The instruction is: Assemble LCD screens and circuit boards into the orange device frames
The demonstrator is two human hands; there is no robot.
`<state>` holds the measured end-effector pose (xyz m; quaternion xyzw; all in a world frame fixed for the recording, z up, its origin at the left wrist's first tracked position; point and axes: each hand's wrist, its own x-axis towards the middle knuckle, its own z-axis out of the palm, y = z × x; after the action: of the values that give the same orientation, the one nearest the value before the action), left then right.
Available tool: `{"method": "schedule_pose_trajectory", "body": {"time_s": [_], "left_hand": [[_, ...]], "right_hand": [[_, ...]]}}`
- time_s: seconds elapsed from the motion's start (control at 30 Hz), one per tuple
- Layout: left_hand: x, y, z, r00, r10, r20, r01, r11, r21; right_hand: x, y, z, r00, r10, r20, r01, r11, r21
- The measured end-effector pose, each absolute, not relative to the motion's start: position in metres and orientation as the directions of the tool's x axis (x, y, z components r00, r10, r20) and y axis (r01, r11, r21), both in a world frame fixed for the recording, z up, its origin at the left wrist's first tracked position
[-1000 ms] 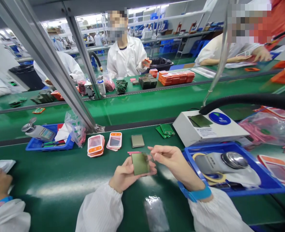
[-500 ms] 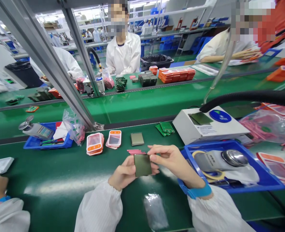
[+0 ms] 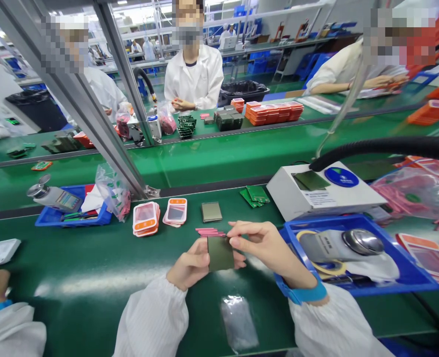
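Two bare hands are meeting over one dark square panel (image 3: 220, 254), which is sitting just above the green table (image 3: 93, 307). The left hand (image 3: 189, 265) is grasping it, the thumb lying along its left edge and fingertips showing past its right edge. The right hand (image 3: 258, 242) is bringing thumb and index finger together at the panel's upper right corner (a blue wristband (image 3: 306, 293) is circling that wrist); whether they are pinching a thin edge or merely touching, the view is too small to tell.

Just beyond the panel, several pink strips (image 3: 208, 232) are lying side by side, and another square panel (image 3: 211, 212) is resting farther back. Two stacks of orange-and-white frames, a left stack (image 3: 146, 219) and a right stack (image 3: 175, 212), are standing to the left of it. Green circuit boards (image 3: 255, 196) are lying near a white box (image 3: 289, 198). A blue tray (image 3: 375, 288) is holding a metal-topped bottle (image 3: 329, 248) beside the right forearm, while a clear plastic sleeve (image 3: 238, 325) is lying nearer the person.
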<state>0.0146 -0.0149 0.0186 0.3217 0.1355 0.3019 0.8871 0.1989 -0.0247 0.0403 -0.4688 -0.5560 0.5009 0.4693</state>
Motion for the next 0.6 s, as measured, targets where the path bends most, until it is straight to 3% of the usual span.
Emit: {"method": "schedule_pose_trajectory", "body": {"time_s": [0.6], "left_hand": [[0.0147,-0.0146,0.0175,0.784,0.614,-0.087,-0.409,0.617,0.672]], "right_hand": [[0.1974,-0.0243,0.0460,-0.115,0.992,0.059,0.095,0.070,-0.993]]}}
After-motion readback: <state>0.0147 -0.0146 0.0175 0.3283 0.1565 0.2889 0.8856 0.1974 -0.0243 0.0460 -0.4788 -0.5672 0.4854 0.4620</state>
